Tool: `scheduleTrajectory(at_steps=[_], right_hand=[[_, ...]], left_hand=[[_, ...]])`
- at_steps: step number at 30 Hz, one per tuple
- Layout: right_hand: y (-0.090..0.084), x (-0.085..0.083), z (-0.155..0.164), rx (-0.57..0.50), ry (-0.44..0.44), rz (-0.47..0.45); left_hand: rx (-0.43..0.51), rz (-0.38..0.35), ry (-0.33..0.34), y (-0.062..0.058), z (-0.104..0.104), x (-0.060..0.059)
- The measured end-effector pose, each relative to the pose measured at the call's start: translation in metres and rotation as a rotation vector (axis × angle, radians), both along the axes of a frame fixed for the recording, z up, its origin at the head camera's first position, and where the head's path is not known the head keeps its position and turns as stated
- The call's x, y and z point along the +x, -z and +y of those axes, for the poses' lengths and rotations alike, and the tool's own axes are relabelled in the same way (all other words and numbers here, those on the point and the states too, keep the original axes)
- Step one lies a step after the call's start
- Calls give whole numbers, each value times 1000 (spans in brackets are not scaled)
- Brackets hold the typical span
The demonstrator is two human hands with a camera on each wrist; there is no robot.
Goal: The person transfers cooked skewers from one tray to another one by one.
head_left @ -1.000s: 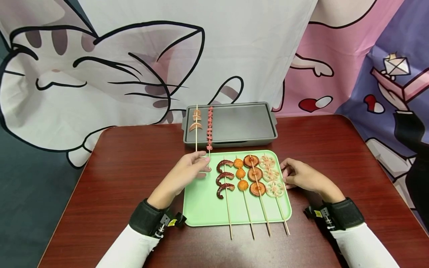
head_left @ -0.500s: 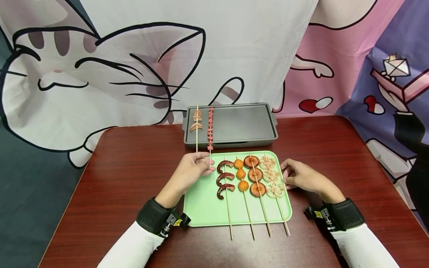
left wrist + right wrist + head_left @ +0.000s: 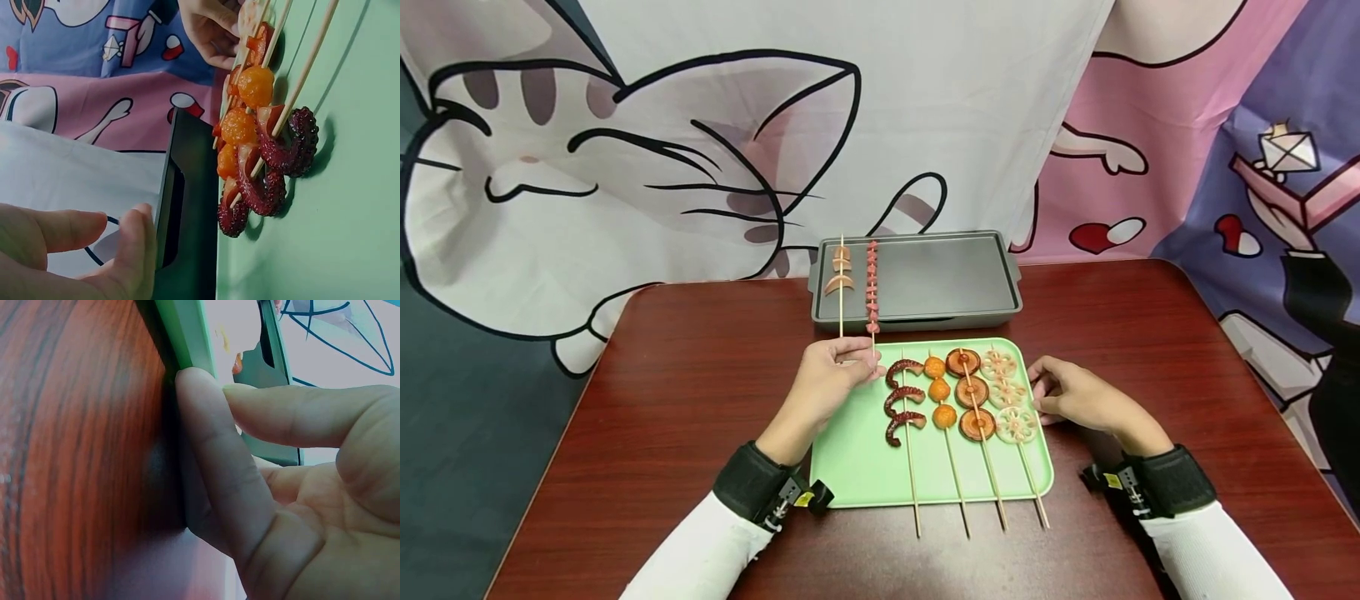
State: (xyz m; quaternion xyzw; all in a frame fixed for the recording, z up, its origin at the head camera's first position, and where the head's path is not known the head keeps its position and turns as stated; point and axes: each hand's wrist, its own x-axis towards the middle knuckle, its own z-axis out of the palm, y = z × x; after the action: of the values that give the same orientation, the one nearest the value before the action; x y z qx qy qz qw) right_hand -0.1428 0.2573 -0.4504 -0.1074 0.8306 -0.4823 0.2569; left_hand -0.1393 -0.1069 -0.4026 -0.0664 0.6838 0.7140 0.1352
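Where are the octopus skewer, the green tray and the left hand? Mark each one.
octopus skewer (image 3: 902, 400), head view, on the middle tentacle piece.
green tray (image 3: 857, 467), head view, on its bare floor.
left hand (image 3: 829, 379), head view, on its back.

Staged tabletop food-handling setup, not a working kitchen: a wooden table (image 3: 685, 400) stands before a cartoon cat cloth backdrop (image 3: 700, 142), holding a green tray (image 3: 857, 467) of skewers and a grey griddle (image 3: 940, 279).
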Motion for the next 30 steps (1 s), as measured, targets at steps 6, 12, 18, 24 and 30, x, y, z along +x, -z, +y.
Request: scheduleTrajectory(at_steps=[6,12,18,24,30], right_hand=[[0,0,0,-1,0,3],[0,0,0,-8,0,0],[0,1,0,-7,2,-2],[-1,1,0,-9,1,-2],[-1,0,0,-10,-2,-4]], left_hand=[[24,-4,-58,1,1,-3],[40,-26,-73,1,1,-6],[45,-36,-63,0,-1,-8],[69,-45,-48,-3,-2,-8],[68,-45,-21,-1,-4,-7]])
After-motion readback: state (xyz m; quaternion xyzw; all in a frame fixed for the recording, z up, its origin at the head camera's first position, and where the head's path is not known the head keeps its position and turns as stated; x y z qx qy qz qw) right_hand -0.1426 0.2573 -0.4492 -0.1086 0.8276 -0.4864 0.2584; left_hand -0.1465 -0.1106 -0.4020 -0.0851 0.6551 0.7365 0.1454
